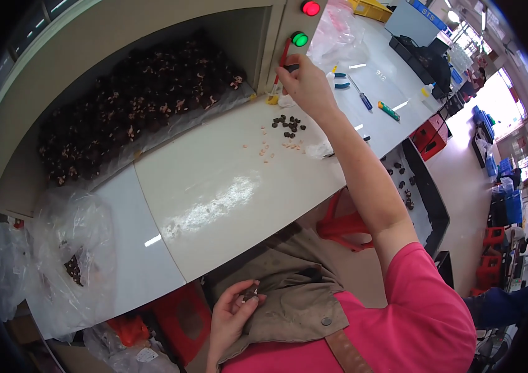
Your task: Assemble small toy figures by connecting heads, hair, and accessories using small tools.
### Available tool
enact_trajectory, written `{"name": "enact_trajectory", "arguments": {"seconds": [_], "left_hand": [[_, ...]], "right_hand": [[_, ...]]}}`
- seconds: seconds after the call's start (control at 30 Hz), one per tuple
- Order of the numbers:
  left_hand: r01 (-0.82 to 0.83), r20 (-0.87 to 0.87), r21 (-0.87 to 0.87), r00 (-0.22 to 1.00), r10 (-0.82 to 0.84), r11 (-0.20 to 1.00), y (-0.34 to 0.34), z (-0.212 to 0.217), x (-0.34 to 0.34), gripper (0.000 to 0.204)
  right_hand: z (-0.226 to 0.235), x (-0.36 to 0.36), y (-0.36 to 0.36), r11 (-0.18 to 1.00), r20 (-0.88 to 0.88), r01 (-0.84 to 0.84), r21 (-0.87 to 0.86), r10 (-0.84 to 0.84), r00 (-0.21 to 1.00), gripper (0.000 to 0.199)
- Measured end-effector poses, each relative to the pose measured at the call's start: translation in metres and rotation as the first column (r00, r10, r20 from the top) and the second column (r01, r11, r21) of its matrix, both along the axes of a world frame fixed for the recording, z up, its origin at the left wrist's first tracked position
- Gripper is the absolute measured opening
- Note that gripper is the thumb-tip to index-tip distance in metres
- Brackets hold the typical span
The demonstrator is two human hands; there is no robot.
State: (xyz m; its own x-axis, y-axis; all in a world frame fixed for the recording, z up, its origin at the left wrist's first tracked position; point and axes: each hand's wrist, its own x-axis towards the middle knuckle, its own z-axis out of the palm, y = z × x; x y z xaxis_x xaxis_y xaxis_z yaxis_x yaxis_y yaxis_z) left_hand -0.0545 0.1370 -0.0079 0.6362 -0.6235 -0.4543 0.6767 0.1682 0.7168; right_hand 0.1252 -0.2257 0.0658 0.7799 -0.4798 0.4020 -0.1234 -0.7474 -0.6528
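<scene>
My right hand (306,84) reaches out over the far part of the table, its fingers closed around a thin red stick (285,51). Something dark also shows between those fingertips; its kind is unclear. Below the stick is a small yellow thing (273,99). Close to my lap, my left hand (231,314) pinches a small dark piece (251,291) between thumb and fingers. Several small dark pieces (289,126) lie grouped on the white table (214,168), with tiny pale pink bits (265,149) scattered beside them.
A cabinet-like opening at left holds a heap of dark pieces with pink bits (146,93). Clear plastic bags (74,242) hang at the table's left end. Blue-handled pliers (341,81), a screwdriver (361,93) and a green tube (389,111) lie at right. A red stool (341,227) stands below.
</scene>
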Motion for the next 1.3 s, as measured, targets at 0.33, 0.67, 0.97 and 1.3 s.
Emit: {"name": "enact_trajectory", "arguments": {"seconds": [0.33, 0.67, 0.97, 1.3], "left_hand": [[-0.021, -0.043, -0.078, 0.999, 0.018, 0.997, 0.016, -0.018, 0.004, 0.043], [0.040, -0.171, -0.043, 0.984, -0.047, 0.998, 0.006, -0.008, 0.014, 0.054], [0.070, -0.113, -0.049, 0.991, -0.075, 0.996, -0.005, -0.006, 0.007, 0.053], [0.020, -0.120, -0.081, 0.992, -0.030, 0.996, -0.005, -0.008, 0.001, 0.052]], "right_hand": [[0.001, -0.005, 0.022, 0.956, 0.451, -0.294, -0.011, 0.267, 0.852, 0.011], [0.004, -0.169, 0.121, 0.507, 0.447, -0.692, 0.514, 0.530, 0.721, 0.008], [-0.039, -0.200, 0.156, 0.428, 0.347, -0.626, 0.652, 0.566, 0.748, 0.025], [-0.037, -0.191, 0.146, 0.501, 0.158, -0.754, 0.425, 0.779, 0.607, 0.019]]}}
